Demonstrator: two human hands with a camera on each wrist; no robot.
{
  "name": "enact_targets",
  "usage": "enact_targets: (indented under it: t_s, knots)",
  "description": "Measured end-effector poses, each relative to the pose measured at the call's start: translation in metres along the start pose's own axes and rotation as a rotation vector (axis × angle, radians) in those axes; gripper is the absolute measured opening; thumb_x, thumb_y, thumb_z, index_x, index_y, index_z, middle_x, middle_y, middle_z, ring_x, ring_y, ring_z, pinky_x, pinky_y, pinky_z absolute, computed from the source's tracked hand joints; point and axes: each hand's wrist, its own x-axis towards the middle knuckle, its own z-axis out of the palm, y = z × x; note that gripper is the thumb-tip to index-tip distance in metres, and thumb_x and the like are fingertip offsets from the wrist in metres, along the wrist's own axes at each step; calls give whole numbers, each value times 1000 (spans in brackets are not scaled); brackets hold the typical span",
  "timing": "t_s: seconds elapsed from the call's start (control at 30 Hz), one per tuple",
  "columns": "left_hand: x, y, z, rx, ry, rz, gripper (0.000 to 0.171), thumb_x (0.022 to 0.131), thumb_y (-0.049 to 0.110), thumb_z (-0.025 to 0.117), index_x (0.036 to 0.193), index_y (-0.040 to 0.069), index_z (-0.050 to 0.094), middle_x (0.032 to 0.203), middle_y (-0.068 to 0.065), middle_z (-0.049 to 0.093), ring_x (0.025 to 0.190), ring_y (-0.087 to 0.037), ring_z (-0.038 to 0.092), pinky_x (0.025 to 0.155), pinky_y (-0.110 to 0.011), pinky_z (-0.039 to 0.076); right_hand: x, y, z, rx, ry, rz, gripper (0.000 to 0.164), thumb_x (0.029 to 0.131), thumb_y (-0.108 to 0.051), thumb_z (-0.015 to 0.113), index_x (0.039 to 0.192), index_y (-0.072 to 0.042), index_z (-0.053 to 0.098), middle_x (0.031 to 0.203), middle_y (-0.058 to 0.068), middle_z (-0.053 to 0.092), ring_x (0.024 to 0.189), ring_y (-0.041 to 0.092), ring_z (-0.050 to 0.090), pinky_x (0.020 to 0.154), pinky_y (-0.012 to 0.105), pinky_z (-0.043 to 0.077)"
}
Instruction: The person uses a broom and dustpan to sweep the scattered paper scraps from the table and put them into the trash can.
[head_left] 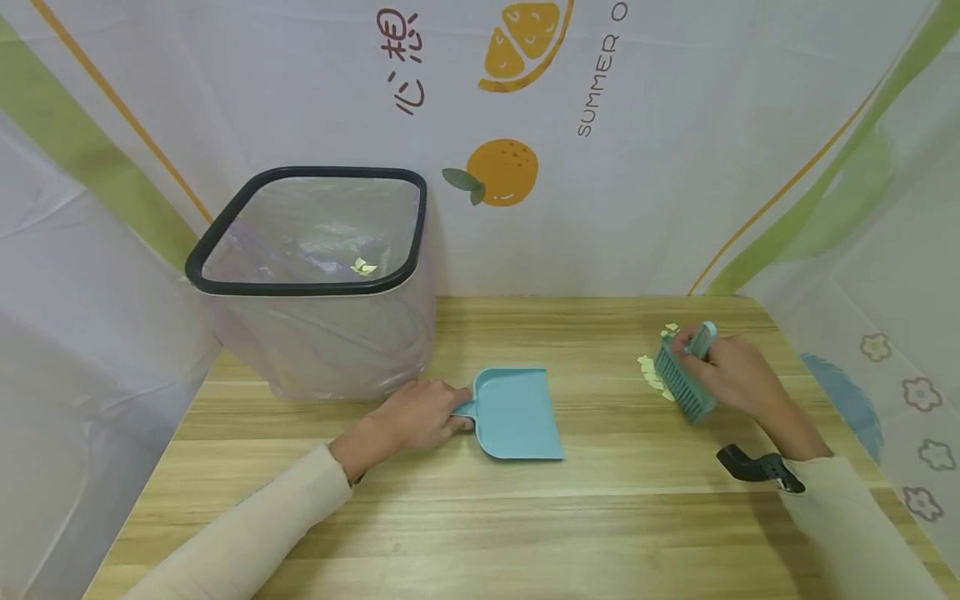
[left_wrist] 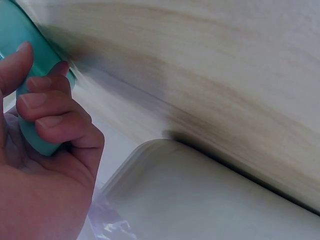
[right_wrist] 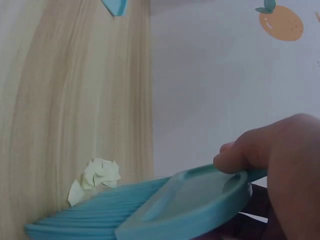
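My left hand [head_left: 422, 414] grips the short handle of a light-blue dustpan [head_left: 517, 414], which lies flat on the table with its wide edge facing right. In the left wrist view, the fingers [left_wrist: 55, 105] curl around that handle. On the right, my right hand [head_left: 731, 372] holds a teal hand brush [head_left: 684, 382], its bristles down at the tabletop. Pale yellow paper scraps [head_left: 654, 377] lie along the brush's left side. The right wrist view has the scraps [right_wrist: 100, 173] beside the bristles, and the thumb pressed on the brush.
A bin [head_left: 322, 342] with a black rim and a clear liner stands at the back left, near my left hand. Yellow scraps [head_left: 363, 267] lie inside it. The wooden table [head_left: 525, 533] meets a printed white curtain [head_left: 600, 225] at its back edge.
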Motion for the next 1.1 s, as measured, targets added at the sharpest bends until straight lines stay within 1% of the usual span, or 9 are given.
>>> enact_targets:
  t_s: [0.13,0.27,0.4,0.57,0.63,0.77,0.9,1.0,1.1]
  knots:
    - [1,-1,1,1,5,5,22,107,34,74,100,15,65,83,4,65,72,-14,57,66,-45,54,1,2,-3,-32,8,28,19,114,-21,55,119,-7,67,64,-3,51,56,18,44,54,38,37]
    - [1,-1,2,0,1,6,23,107,35,73,100,15,65,82,5,64,72,-13,56,66,-44,53,4,7,-3,-67,3,31,22,116,-23,54,121,-6,67,66,-4,55,59,19,48,55,39,40]
    - [0,-1,1,2,-2,5,22,108,35,73,101,14,66,83,4,65,73,-13,58,67,-45,54,9,9,-1,-74,5,-10,16,114,-17,58,120,-6,68,68,-5,55,61,18,46,59,39,41]
    - [0,-1,0,-3,4,8,23,107,36,73,101,15,66,84,4,66,72,-14,58,67,-46,54,16,3,6,-53,-5,-58,11,112,-12,61,118,-8,70,63,-9,46,58,14,40,59,37,37]
    - [1,-1,1,-5,5,8,23,108,36,73,100,15,65,83,4,65,72,-14,57,66,-46,54,18,-3,8,-40,-10,-72,10,111,-12,62,117,-9,70,62,-9,45,57,13,39,58,36,36]
    - [1,-1,1,-9,4,8,23,108,36,73,101,15,65,83,4,64,71,-14,55,65,-45,53,19,-13,12,3,-27,-103,9,109,-9,64,116,-10,69,63,-10,50,55,10,37,56,34,35]
    - [1,-1,1,-7,5,11,24,108,37,73,102,14,66,84,4,65,70,-14,54,65,-45,53,17,-21,13,68,-52,-128,10,107,-6,66,114,-13,69,68,-9,56,56,7,39,56,32,36]
    - [1,-1,1,2,0,6,24,107,36,73,104,14,66,84,3,66,70,-14,55,65,-45,53,15,-25,9,95,-69,-111,10,108,-7,65,114,-15,68,69,-8,55,56,8,41,55,32,37]
    - [1,-1,1,4,0,5,24,107,36,73,104,14,66,84,3,67,70,-14,55,65,-46,53,13,-25,3,74,-61,-71,9,111,-12,62,117,-13,69,68,-7,52,58,12,42,56,33,37]
